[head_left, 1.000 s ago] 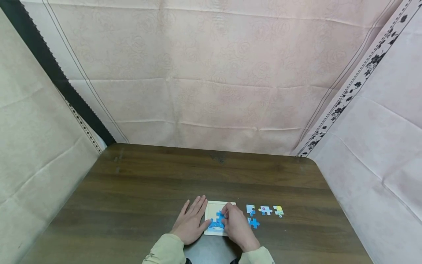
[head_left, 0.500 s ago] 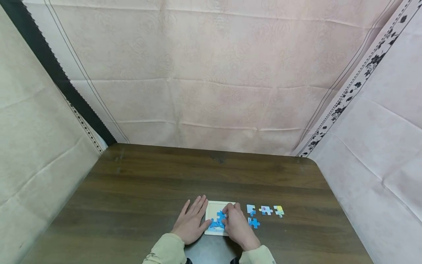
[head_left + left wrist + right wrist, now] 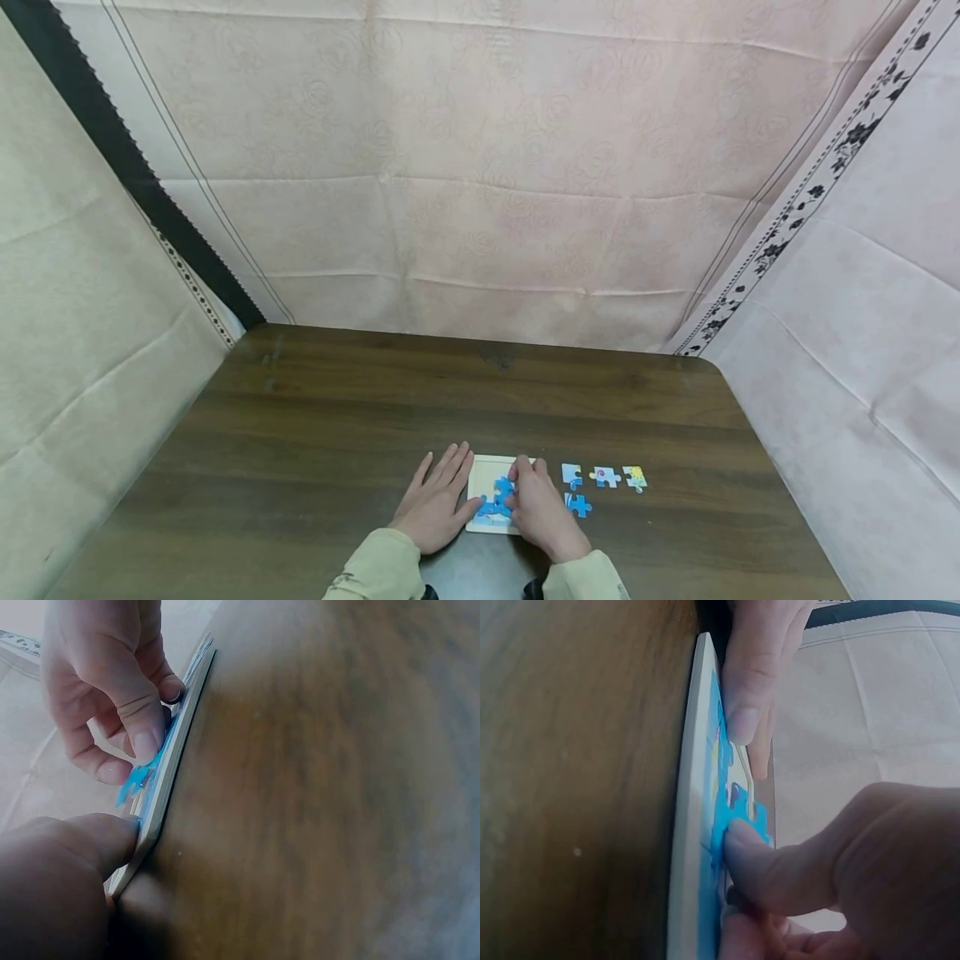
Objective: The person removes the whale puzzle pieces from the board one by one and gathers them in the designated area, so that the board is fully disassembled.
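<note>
A white-framed puzzle board [image 3: 491, 528] with blue pieces laid in its lower part lies near the table's front edge. My left hand [image 3: 435, 508] lies flat beside it, fingers extended at its left edge, thumb resting on the lower left corner. Over the board's right half, my right hand [image 3: 545, 517] pinches a blue puzzle piece [image 3: 762, 820] between thumb and fingers; in the left wrist view that piece [image 3: 133, 784] tilts up from the board surface. The right hand hides the board's right side in the head view.
Right of the board, loose puzzle pieces lie on the brown table [image 3: 360, 417]: a blue-white one [image 3: 572, 475], a mostly white one [image 3: 604, 477], a yellow-blue one [image 3: 635, 477] and a blue one [image 3: 579, 505]. Pale patterned cloth [image 3: 480, 192] hangs around the table.
The right hand's fingertips have shifted very slightly over the board, the blue piece still pinched. The left hand stays where it was.
</note>
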{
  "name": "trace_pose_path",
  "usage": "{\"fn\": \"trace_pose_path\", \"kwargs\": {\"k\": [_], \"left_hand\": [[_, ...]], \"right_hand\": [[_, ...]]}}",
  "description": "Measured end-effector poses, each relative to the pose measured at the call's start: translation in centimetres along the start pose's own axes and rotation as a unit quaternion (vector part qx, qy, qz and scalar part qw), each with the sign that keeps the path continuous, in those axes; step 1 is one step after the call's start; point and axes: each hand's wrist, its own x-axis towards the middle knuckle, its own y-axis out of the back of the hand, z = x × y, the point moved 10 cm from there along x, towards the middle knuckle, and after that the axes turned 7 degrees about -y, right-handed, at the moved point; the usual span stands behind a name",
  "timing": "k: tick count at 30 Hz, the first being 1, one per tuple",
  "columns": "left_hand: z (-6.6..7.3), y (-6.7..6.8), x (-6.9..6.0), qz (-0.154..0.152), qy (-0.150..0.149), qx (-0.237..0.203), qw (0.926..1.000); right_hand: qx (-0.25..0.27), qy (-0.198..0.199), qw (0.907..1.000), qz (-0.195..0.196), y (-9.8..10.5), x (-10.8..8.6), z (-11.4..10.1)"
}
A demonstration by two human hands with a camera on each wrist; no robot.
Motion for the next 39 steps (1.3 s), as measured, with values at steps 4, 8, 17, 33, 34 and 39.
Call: {"fn": "trace_pose_path", "kwargs": {"k": [4, 8, 17, 33, 34, 39], "left_hand": [[0.0, 0.0, 0.0, 0.004, -0.004, -0.005, 1.0], [-0.3, -0.2, 0.1, 0.01, -0.005, 0.0, 0.9999], [-0.2, -0.1, 0.0, 0.018, -0.01, -0.006, 0.9998], [-0.1, 0.1, 0.0, 0.012, -0.003, -0.007, 0.9999], [-0.1, 0.0, 0.1, 0.009, 0.0, -0.006, 0.9999], [-0.1, -0.1, 0.1, -0.005, 0.008, 0.007, 0.9999]], "right_hand": [[0.006, 0.008, 0.9999, 0.003, 0.2, -0.2, -0.1], [0.02, 0.026, 0.9995, 0.005, 0.3, -0.4, -0.3], [0.097, 0.048, 0.9941, 0.006, 0.5, -0.6, 0.1], [0.208, 0.046, 0.9764, 0.032, 1.3, -1.0, 1.2], [0.21, 0.044, 0.976, 0.037, 1.5, -1.1, 1.3], [0.217, 0.046, 0.9731, 0.062, 2.5, -1.4, 1.6]]}}
